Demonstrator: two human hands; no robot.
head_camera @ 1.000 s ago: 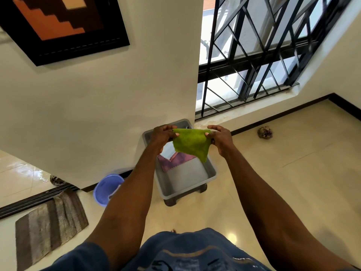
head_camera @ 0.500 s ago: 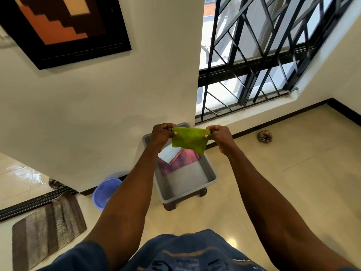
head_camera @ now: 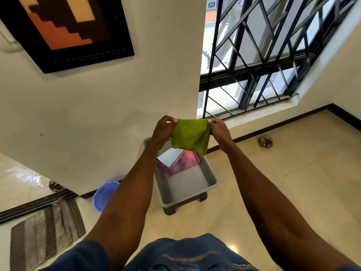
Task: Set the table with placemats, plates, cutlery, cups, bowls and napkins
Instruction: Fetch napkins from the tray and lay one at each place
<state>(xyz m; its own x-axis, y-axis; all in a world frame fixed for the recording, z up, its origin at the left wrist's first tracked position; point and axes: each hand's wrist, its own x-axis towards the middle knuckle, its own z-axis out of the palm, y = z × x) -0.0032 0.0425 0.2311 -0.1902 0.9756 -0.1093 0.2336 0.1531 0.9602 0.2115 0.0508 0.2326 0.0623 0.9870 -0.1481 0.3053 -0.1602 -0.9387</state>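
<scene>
A green napkin [head_camera: 190, 136] hangs flat in the air above a grey plastic tub [head_camera: 209, 189] on the floor. My left hand [head_camera: 163, 130] pinches its top left corner and my right hand [head_camera: 219, 130] pinches its top right corner, both arms stretched forward. Inside the tub lie a pink cloth [head_camera: 184, 163] and a white cloth [head_camera: 170, 157] on top of it. The green napkin hides the tub's far end.
A white wall stands right behind the tub, with a barred window [head_camera: 273, 55] to its right. A blue plastic basin [head_camera: 102, 194] sits on the floor left of the tub, a striped mat [head_camera: 45, 231] further left. A small crumpled bundle [head_camera: 265, 141] lies by the skirting on the right.
Both hands have raised the green napkin higher above the tub and it now hangs spread out flat. More of the pink and white cloths shows beneath it.
</scene>
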